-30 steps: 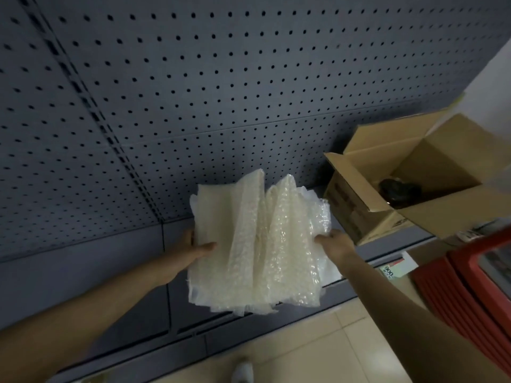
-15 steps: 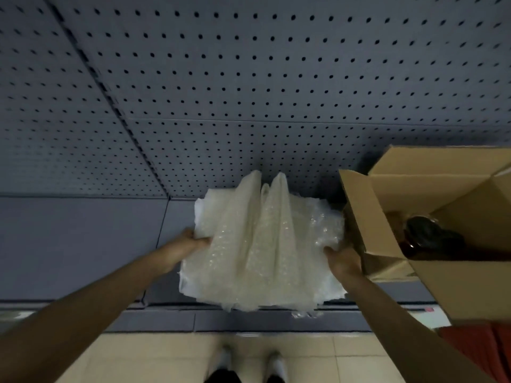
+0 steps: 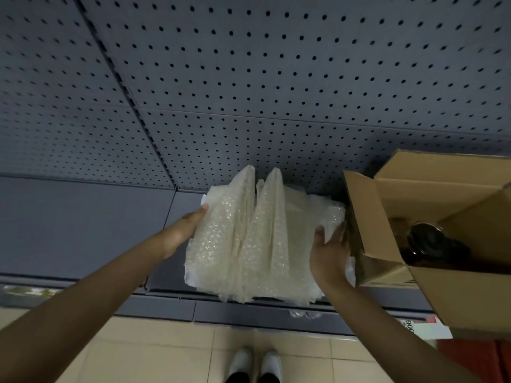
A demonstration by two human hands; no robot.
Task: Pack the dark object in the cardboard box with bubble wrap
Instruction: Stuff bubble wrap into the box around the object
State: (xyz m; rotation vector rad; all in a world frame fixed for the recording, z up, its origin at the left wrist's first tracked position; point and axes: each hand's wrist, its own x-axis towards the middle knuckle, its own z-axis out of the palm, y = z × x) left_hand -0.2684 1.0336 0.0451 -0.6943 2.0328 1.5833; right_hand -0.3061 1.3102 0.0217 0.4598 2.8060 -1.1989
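A crumpled, folded stack of clear bubble wrap (image 3: 249,239) rests on the grey shelf in the middle of the head view. My left hand (image 3: 181,230) presses its left edge with fingers extended. My right hand (image 3: 329,255) cups its right edge, thumb on top. Just right of it stands an open cardboard box (image 3: 448,288) with its flaps up. Inside lies the dark object (image 3: 431,244), glossy and rounded, partly hidden by the box wall.
A grey pegboard wall (image 3: 276,64) rises behind the shelf (image 3: 69,225). Below are a tiled floor, my white shoes (image 3: 255,363), a printed label (image 3: 420,328) under the box and something red (image 3: 475,357) at the bottom right.
The view has swung down and right, bringing the box closer. The bubble wrap has come down onto the shelf, and my right hand has shifted along its right edge beside the box.
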